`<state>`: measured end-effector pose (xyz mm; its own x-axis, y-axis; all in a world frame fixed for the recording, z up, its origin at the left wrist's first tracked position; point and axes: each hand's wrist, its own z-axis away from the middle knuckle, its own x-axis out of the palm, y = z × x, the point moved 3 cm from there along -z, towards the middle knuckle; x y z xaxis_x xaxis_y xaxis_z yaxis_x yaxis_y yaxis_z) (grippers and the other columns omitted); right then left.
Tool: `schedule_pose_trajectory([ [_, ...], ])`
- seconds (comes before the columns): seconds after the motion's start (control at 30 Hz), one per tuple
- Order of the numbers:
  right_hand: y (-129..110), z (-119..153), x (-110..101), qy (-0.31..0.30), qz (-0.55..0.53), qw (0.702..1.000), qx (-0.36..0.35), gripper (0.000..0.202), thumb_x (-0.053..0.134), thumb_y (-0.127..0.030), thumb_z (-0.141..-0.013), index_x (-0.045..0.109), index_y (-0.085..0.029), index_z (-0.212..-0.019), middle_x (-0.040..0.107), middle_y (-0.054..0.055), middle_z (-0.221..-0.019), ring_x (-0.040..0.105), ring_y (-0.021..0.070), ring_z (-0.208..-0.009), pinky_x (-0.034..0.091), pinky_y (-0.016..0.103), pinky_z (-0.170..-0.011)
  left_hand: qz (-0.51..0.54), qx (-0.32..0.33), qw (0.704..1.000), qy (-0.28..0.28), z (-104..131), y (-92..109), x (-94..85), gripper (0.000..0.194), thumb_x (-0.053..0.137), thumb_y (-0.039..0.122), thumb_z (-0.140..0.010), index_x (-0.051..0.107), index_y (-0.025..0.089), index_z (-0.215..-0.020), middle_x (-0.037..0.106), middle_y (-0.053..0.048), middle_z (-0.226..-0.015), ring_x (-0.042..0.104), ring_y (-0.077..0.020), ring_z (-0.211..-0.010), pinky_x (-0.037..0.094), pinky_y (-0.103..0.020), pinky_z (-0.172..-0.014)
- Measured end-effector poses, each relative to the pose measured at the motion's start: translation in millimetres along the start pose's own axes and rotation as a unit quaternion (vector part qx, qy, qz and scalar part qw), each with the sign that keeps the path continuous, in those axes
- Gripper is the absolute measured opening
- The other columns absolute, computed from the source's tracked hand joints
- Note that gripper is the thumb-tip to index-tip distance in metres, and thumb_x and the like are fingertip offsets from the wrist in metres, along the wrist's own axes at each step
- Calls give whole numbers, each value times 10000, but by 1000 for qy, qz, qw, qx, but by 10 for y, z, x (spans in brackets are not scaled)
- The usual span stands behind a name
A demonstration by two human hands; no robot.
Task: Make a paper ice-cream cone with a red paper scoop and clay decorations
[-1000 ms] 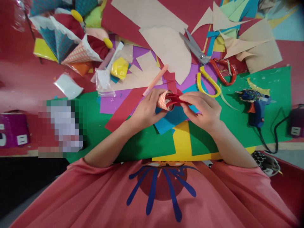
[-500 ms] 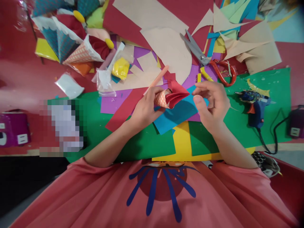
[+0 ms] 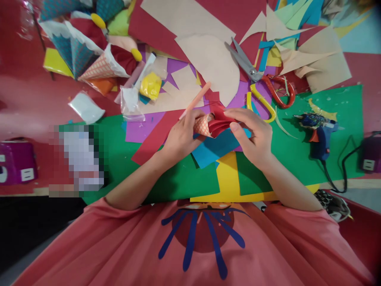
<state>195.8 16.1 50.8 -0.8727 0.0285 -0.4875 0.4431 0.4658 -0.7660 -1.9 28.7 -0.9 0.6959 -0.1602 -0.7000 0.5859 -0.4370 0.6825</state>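
Note:
My left hand (image 3: 183, 139) is wrapped round a small orange-and-white checked cone (image 3: 202, 126). Folded dark red felt (image 3: 218, 126) sticks out of the cone's wide end, pointing right. On that felt's outer end, the thumb and forefinger of my right hand (image 3: 253, 135) close from the right side. Under both hands lie a blue sheet (image 3: 216, 149) and a red strip (image 3: 154, 137). Just behind the cone a peach-coloured stick (image 3: 195, 99) rests on cream scraps. Scissors (image 3: 253, 73) with red and yellow handles lie beyond my right hand, blades spread.
Several finished-looking checked cones (image 3: 102, 65) are heaped at the back left. A blue glue gun (image 3: 320, 141) with its cord lies right, on the green sheet (image 3: 297, 159). Cream offcuts (image 3: 320, 59) spread at the back right. Small plastic packets (image 3: 87, 106) lie left.
My right hand has moved left, from a gap beside the felt to pinching its outer end. My left hand still holds the cone in about the same place.

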Motion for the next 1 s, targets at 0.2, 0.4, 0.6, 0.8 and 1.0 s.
schedule_pose_trajectory([
  [0.2,-30,-12,4,17,15,999,-37,194,575,-173,-926,704,-292,-1009,781,-5,-998,742,169,-941,612,311,-791,6,6,1000,15,-8,20,-6,453,671,287,-831,434,219,-1212,659,-56,-1142,689,-187,-957,535,-274,-744],
  [0.4,-39,-10,4,11,37,997,-63,194,569,-150,-918,691,-284,-990,782,0,-983,750,170,-909,615,318,-781,15,22,999,22,-25,58,-20,444,663,256,-822,442,222,-1205,666,-52,-1132,705,-184,-955,547,-261,-716],
  [0.6,-28,1,10,12,33,997,-72,187,566,-152,-921,686,-283,-980,781,-1,-970,753,170,-904,612,319,-805,37,26,998,32,-26,50,-17,426,669,282,-827,451,221,-1187,661,-46,-1103,705,-179,-950,563,-266,-739],
  [0.8,-33,4,11,9,48,996,-79,180,558,-151,-928,689,-259,-988,782,9,-984,753,169,-913,614,318,-814,25,23,999,19,-29,52,-5,440,678,265,-814,444,220,-1184,665,-45,-1121,701,-184,-965,551,-264,-714],
  [1.0,-21,11,12,4,55,995,-78,193,556,-155,-929,699,-257,-1010,783,12,-1004,751,175,-921,618,332,-822,13,20,1000,2,-22,22,10,410,653,318,-831,465,213,-1180,677,-66,-1142,695,-226,-1025,550,-303,-731],
])
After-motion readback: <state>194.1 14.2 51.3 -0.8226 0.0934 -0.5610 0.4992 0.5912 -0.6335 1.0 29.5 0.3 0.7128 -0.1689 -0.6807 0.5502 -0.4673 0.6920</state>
